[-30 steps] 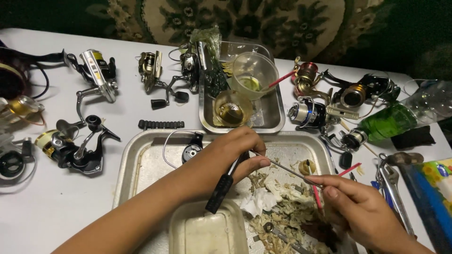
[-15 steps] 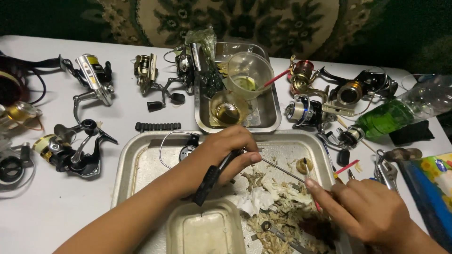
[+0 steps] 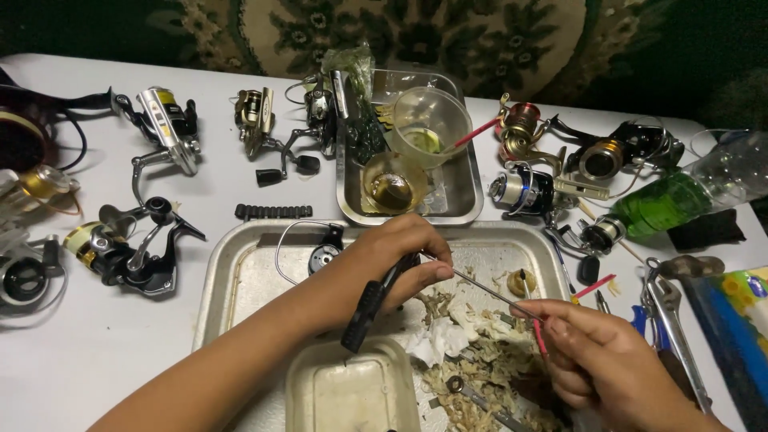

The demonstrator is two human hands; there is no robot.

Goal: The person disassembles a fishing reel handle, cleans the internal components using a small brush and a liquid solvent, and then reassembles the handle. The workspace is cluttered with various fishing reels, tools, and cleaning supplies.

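1. Two hands worked over the big metal tray (image 3: 240, 272) near centre: left hand (image 3: 404, 256) closed its grip on a black-handled tool (image 3: 370, 306) and pinched one end of a thin metal rod (image 3: 484, 290); right hand (image 3: 600, 364) closed on the rod's other end w/ a red stick (image 3: 541, 336).
2. Judged best done w/ rod kept level, both pinches steady, wrists low over tray so bits dropped inside.
3. Under the rod: crumpled tissue (image 3: 436, 340), debris, a small wrench (image 3: 468, 390).
4. Near edge: cream plastic tub (image 3: 352, 392), close to left forearm, could get knocked.
5. Far side: smaller tray (image 3: 468, 204) w/ clear cup (image 3: 428, 120) & oily cup (image 3: 392, 186). Spill risk.
6. Fishing reels (image 3: 128, 248) left & right on the surface; green bottle (image 3: 680, 196) and pliers (image 3: 668, 308) right.
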